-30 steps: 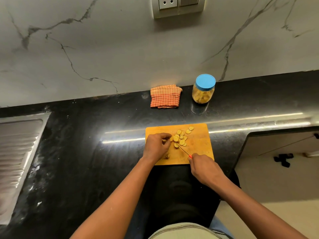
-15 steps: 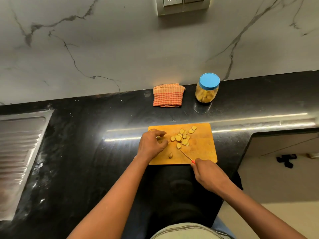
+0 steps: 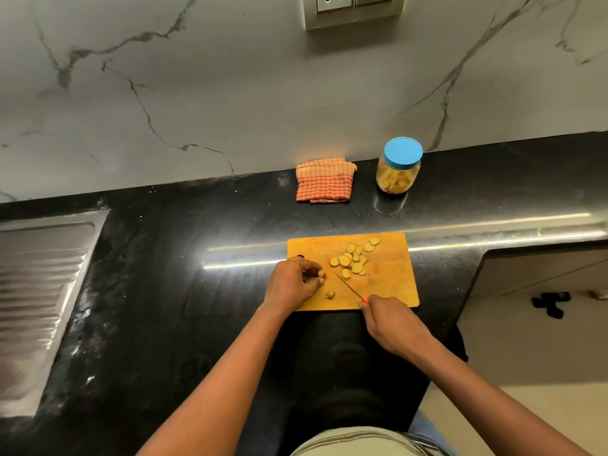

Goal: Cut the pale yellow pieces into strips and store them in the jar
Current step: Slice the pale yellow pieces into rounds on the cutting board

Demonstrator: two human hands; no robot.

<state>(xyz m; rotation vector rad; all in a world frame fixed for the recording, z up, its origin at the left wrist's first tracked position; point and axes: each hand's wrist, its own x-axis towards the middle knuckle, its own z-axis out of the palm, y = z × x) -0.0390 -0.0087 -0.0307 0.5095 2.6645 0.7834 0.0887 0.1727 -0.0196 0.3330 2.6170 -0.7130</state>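
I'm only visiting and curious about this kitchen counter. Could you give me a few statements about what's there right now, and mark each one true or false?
1. The jar has its blue lid on. True.
2. The right hand grips a knife. True.
3. The folded checked cloth lies on the cutting board. False: it lies on the counter by the wall, apart from the board.
4. The left hand lies flat and empty. False: its fingertips pinch a small piece.
5. The pale yellow slices lie in a loose pile on the cutting board. True.
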